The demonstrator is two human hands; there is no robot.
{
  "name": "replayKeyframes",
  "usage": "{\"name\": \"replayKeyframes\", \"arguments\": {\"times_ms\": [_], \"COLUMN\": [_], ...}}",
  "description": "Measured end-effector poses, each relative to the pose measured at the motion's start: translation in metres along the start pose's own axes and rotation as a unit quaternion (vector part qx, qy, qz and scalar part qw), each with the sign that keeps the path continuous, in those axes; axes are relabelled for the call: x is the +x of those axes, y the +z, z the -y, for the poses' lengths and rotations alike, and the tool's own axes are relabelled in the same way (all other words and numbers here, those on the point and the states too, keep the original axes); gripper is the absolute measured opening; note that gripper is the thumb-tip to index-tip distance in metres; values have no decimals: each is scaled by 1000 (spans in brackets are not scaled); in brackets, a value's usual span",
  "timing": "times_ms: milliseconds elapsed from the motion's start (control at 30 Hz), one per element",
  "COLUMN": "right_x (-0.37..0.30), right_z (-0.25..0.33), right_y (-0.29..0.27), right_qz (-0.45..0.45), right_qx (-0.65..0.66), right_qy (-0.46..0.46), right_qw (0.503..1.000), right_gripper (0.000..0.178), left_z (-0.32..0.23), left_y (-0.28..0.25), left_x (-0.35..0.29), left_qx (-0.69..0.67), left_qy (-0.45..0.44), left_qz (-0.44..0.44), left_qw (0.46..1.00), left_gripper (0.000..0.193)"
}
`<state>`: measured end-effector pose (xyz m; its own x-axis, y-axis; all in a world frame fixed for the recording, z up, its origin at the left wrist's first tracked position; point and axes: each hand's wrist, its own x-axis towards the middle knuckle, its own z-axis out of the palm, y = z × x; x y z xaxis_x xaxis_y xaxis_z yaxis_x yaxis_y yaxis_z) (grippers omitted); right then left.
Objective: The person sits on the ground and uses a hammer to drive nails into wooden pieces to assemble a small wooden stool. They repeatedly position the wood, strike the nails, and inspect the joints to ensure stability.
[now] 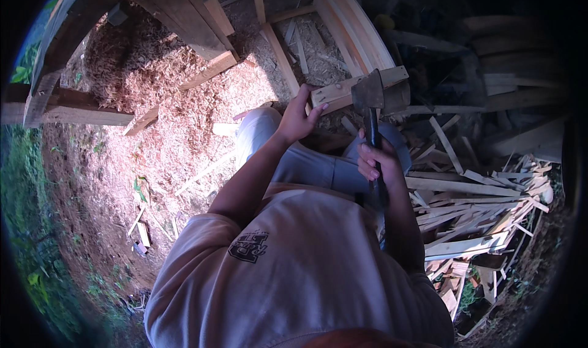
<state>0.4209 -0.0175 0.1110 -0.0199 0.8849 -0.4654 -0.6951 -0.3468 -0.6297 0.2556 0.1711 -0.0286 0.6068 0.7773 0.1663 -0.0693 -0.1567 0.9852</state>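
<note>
My left hand [298,116] grips the left end of a short, pale wooden block [335,93], with the thumb along its near side and the fingers at its far side. Dark spots show on the block's face. My right hand [378,158] is wrapped round the dark handle of a hatchet [369,92]. Its broad, rusty head is raised in front of the block's right part and hides some of it. Whether the blade touches the wood I cannot tell. Both hands are above my bent legs in grey trousers.
A long plank frame [355,26] stands ahead. Heavy beams [177,17] rise at the far left, over ground strewn with wood shavings [184,115]. To the right lies a big heap of split wood strips [471,195]. Green plants [30,225] edge the left side.
</note>
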Motion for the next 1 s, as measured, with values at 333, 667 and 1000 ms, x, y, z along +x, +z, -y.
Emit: {"name": "replayKeyframes", "arguments": {"times_ms": [333,667,1000], "right_x": [34,33,32], "right_z": [-14,9,-3], "right_y": [-8,9,25], "right_qz": [99,-153,-155], "right_qx": [64,-140,-365], "right_qy": [57,16,25], "right_qw": [991,978,918], "right_gripper": [33,23,26], "left_z": [6,-32,-28], "left_y": [10,0,-4], "left_x": [0,-4,-4], "left_qx": [-20,111,70], "left_qy": [43,24,-43], "left_qz": [-57,-63,-21], "left_qw": [997,992,996], "left_gripper": [46,41,39]}}
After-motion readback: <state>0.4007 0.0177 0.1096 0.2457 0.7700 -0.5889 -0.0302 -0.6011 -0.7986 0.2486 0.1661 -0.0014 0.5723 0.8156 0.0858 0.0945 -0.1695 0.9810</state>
